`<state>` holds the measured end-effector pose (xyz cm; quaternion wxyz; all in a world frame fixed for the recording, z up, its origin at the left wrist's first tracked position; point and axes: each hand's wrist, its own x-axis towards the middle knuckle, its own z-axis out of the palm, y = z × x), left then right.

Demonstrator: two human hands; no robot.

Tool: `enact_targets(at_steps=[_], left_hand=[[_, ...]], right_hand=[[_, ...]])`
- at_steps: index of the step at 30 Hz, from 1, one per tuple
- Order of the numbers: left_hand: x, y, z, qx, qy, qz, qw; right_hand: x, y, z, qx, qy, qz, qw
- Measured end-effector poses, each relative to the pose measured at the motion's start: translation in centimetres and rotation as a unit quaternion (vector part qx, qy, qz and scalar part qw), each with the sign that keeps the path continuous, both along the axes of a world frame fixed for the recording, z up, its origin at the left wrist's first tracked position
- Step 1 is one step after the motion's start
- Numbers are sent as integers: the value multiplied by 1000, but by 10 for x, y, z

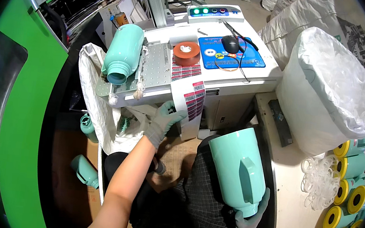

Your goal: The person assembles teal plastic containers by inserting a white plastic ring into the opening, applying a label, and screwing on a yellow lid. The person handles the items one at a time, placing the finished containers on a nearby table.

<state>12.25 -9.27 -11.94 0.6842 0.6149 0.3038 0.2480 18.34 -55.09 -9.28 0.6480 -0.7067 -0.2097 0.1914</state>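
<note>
My left hand point(164, 120), in a grey glove, reaches to the near edge of the white table. Its fingers are closed at the side of a hanging label strip point(193, 99) printed with rows of small red labels. My right hand point(249, 221), also gloved, grips a teal plastic jug casing point(235, 168) around its narrow neck. The casing rests against my right thigh, wide end up, with its handle facing right. A second teal casing point(126, 50) lies on the perforated metal plate point(157, 67), its neck toward me. A roll of brown tape point(186, 53) sits on the strip.
A blue mat point(232, 54) carries a black mouse point(231, 44). Behind stands a control box point(215, 13) with green lights. At right are a large white sack point(322, 93), clear rings point(320, 182) and several teal casings with yellow rims point(349, 167). More casings point(85, 170) lie low left.
</note>
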Motion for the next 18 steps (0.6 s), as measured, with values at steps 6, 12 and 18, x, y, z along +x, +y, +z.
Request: enact_targets(at_steps=[6,12,18], left_hand=[[16,-5,38,279,1,136,951],[29,1,48,252,64,117,959],[22,7,42,161,33,83,983]], right_hand=[[7,16,-6,32,16,13,999],[1,12,-10,-15,-14,15,1000],[-6,15,-16,-7,-80,-13,997]])
